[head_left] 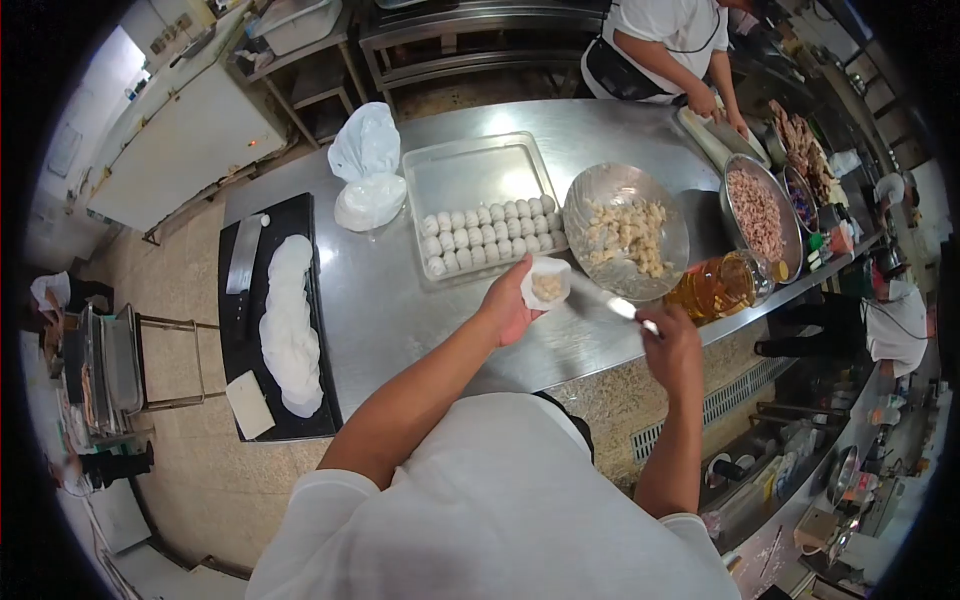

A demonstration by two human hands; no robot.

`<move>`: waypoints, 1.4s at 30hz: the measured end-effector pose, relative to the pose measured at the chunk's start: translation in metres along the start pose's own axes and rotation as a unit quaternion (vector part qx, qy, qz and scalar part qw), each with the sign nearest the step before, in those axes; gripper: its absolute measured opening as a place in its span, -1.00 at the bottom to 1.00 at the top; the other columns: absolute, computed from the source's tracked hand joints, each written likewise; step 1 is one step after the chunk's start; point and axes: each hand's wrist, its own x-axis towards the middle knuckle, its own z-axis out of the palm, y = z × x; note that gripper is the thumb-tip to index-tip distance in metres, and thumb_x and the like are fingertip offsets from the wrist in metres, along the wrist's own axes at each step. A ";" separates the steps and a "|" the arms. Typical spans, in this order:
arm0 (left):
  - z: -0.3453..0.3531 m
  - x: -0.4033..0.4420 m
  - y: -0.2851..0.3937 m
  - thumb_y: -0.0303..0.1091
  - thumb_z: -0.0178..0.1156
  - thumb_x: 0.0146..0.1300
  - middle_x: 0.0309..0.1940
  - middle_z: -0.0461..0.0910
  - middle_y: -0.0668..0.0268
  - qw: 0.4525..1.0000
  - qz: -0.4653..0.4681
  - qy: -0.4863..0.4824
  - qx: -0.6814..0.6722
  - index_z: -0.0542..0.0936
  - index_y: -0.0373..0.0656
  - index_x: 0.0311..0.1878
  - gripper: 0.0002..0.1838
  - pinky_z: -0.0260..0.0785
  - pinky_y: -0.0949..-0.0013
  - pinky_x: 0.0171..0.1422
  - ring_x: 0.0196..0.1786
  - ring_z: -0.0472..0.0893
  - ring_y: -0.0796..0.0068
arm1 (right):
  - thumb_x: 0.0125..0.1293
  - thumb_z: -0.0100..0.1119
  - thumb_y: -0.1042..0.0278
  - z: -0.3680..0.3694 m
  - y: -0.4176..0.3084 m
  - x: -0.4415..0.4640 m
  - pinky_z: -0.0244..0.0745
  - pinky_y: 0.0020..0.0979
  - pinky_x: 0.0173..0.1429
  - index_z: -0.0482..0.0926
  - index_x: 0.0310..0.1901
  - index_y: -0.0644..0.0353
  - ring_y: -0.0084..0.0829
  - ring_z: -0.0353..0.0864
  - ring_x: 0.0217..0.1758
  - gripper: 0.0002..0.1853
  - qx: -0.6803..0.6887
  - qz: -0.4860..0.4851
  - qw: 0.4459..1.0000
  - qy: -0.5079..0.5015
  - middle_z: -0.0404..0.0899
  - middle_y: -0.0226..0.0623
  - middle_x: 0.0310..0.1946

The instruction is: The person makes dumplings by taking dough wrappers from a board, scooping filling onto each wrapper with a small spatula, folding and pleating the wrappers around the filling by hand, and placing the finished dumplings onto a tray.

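Observation:
My left hand (508,305) cups a round white dough wrapper (543,267) with a small mound of pale filling (547,289) on it. In my right hand (673,350) is a flat metal spatula (622,307), its blade end blurred and pointing toward the wrapper. Just beyond it stands a metal bowl (590,190) partly filled with pale, chunky filling (635,235). Behind my left hand, a clear tray (470,165) holds rows of round white dough balls (490,238) in its near half.
At left, a black board (240,335) carries a cleaver (245,255), a long dough piece (290,325) and a pale scraper (250,405). White plastic bags (365,150), an oil jug (715,285) and a minced-meat bowl (757,215) stand around. A co-worker (660,50) cuts at the far right.

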 end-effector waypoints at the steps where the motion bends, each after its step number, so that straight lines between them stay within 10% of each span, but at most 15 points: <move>1: 0.002 -0.004 0.001 0.11 -0.14 0.54 0.22 0.52 0.17 1.000 0.023 0.016 -0.007 0.40 -0.21 0.31 -0.41 0.41 0.12 0.35 0.24 0.55 0.24 | 0.11 0.26 0.54 -0.006 0.003 0.001 0.54 -0.13 -0.13 0.72 -0.15 0.11 -0.07 0.65 -0.21 -0.75 -0.020 0.044 0.999 0.019 0.61 -0.17 -0.29; 8: 0.031 -0.065 0.029 0.18 -0.16 0.51 0.32 0.46 0.15 0.998 0.016 -0.018 -0.052 0.32 -0.25 0.40 -0.30 0.26 0.09 0.45 0.35 0.46 0.19 | 0.05 0.30 0.56 0.075 0.064 0.031 0.51 -0.09 0.01 0.67 -0.23 0.14 0.03 0.58 0.00 -0.79 -0.232 0.073 0.970 -0.024 0.58 -0.07 -0.12; 15: 0.036 -0.123 0.039 0.21 -0.22 0.51 0.38 0.39 0.11 0.991 0.048 -0.069 -0.105 0.24 -0.27 0.46 -0.25 0.20 0.10 0.51 0.40 0.42 0.15 | -0.02 0.47 0.47 0.066 -0.079 0.018 0.48 -0.16 -0.08 0.61 -0.16 0.17 -0.10 0.55 -0.08 -0.66 0.107 -0.365 0.913 0.146 0.51 -0.14 -0.12; 20: 0.041 -0.153 0.040 0.21 -0.24 0.52 0.39 0.38 0.09 0.983 0.103 -0.120 -0.091 0.21 -0.28 0.47 -0.24 0.16 0.06 0.54 0.43 0.38 0.16 | 0.04 0.46 0.49 0.046 -0.113 0.025 0.45 -0.22 -0.05 0.58 -0.14 0.14 -0.18 0.53 -0.11 -0.68 0.229 -0.331 0.901 0.165 0.50 -0.16 -0.14; 25: 0.042 -0.190 0.051 -0.30 0.45 0.22 0.24 0.51 0.14 0.894 0.269 -0.069 0.353 0.46 -0.30 0.25 -0.41 0.45 0.30 0.26 0.24 0.55 0.41 | 0.03 0.55 0.44 0.031 -0.143 0.019 0.38 -0.37 0.04 0.50 -0.01 0.23 -0.32 0.51 -0.11 -0.50 0.551 -0.218 0.805 0.024 0.53 -0.25 -0.17; 28: 0.043 -0.192 0.057 -0.38 0.63 -0.06 0.16 0.55 0.14 0.879 0.326 -0.099 0.333 0.53 -0.28 0.14 -0.33 0.50 0.35 0.15 0.12 0.61 0.39 | 0.03 0.56 0.43 0.024 -0.155 0.007 0.40 -0.40 0.02 0.51 0.00 0.24 -0.37 0.52 -0.13 -0.49 0.624 -0.211 0.749 -0.070 0.52 -0.28 -0.16; 42: 0.044 -0.182 0.058 -0.11 0.69 -0.20 -0.10 0.57 0.20 0.766 0.434 -0.198 0.431 0.58 -0.16 -0.01 -0.32 0.53 0.33 0.00 -0.06 0.62 0.36 | 0.11 0.39 0.55 -0.004 -0.152 0.001 0.56 -0.37 -0.32 0.61 -0.24 0.26 -0.31 0.64 -0.40 -0.82 0.391 -0.362 0.845 0.046 0.61 -0.18 -0.38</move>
